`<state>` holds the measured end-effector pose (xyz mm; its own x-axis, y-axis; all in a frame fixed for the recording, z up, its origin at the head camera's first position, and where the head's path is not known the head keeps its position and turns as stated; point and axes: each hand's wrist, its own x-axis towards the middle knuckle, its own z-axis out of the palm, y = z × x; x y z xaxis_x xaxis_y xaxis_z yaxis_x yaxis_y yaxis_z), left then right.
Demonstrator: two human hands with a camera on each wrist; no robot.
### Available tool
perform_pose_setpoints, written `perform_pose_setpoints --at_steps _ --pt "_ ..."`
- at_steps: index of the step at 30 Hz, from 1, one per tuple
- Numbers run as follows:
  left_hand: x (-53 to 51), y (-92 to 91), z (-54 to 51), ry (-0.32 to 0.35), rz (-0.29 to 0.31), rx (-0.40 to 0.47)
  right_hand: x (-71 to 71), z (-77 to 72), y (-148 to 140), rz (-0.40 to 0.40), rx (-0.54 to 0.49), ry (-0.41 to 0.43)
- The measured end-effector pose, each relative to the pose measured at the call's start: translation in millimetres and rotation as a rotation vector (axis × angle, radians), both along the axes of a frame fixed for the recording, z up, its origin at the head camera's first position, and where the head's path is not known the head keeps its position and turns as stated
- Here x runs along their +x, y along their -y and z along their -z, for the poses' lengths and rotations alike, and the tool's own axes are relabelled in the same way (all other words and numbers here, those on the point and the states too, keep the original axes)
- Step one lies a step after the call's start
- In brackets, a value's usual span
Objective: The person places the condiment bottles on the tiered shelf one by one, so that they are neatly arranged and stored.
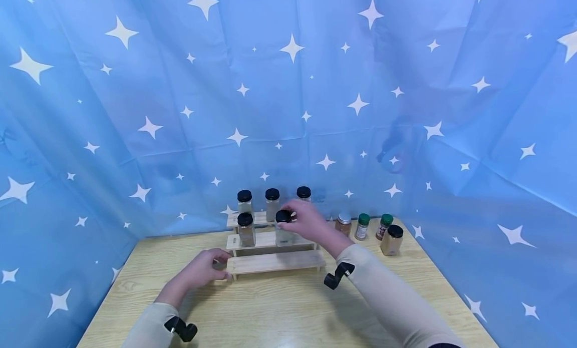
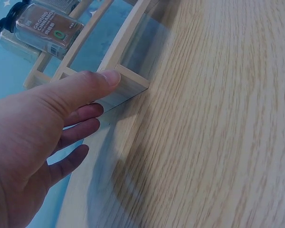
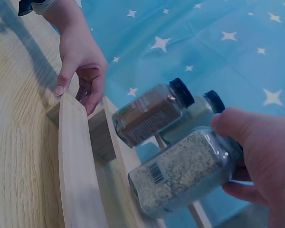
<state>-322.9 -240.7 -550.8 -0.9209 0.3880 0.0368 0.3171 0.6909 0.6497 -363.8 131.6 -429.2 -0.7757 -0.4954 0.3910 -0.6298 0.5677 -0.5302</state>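
My right hand (image 1: pixel 308 223) grips a glass spice jar (image 3: pixel 180 173) near its black lid, over the middle tier of a stepped wooden rack (image 1: pixel 276 262). Pale, coarse flakes fill this jar, and a barcode shows on its side. My left hand (image 1: pixel 207 269) holds the left end of the rack's lowest tier. Its thumb (image 2: pixel 97 81) lies on the corner in the left wrist view, the other fingers beside the end. A ground cinnamon jar (image 2: pixel 47 27) stands on the middle tier, left of the held jar. On the top tier are three black-lidded jars (image 1: pixel 272 204).
Right of the rack stand a silver-lidded jar (image 1: pixel 343 224), two green-lidded bottles (image 1: pixel 362 228) and a black-lidded jar (image 1: pixel 391 241) on the wooden table (image 1: pixel 279 313). A blue star-patterned curtain (image 1: pixel 270 112) hangs behind and at both sides.
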Motion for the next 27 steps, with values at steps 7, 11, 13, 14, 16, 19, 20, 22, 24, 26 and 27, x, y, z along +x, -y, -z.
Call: perform_pose_setpoints --at_steps 7,11,13,14,16,19,20,22,24,26,27 --pt "0.9 -0.1 0.7 0.003 -0.004 0.004 -6.4 6.3 10.8 -0.002 -0.009 0.021" --pt "0.7 0.3 0.7 0.005 -0.004 0.011 -7.2 6.0 15.6 0.01 0.006 -0.002" --pt "0.6 0.5 0.6 0.004 0.0 0.016 -7.8 5.2 18.0 0.017 0.011 -0.002" --pt "0.5 0.6 0.7 0.004 0.002 0.017 -8.3 5.3 19.0 0.018 0.013 -0.001" --pt "0.4 0.8 0.9 0.002 0.005 0.017 -8.8 5.3 20.7 0.018 0.01 0.001" --pt "0.6 0.6 0.4 0.003 0.003 0.012 -8.8 5.0 22.8 0.018 0.006 -0.001" --pt "0.7 0.5 0.2 0.003 0.002 0.011 -9.1 5.0 23.4 0.019 0.007 -0.006" --pt "0.8 0.4 -0.2 0.003 0.0 0.01 -8.9 4.5 24.7 0.023 0.009 -0.007" --pt "1.3 0.2 -0.8 0.005 -0.001 0.011 -9.1 4.3 25.7 0.026 0.008 -0.002" --pt "1.4 0.2 -0.9 0.004 -0.002 0.014 -9.6 4.5 26.4 0.026 -0.003 0.008" --pt "1.4 0.3 -0.8 0.004 -0.002 0.014 -9.8 4.8 26.7 0.024 -0.009 0.011"
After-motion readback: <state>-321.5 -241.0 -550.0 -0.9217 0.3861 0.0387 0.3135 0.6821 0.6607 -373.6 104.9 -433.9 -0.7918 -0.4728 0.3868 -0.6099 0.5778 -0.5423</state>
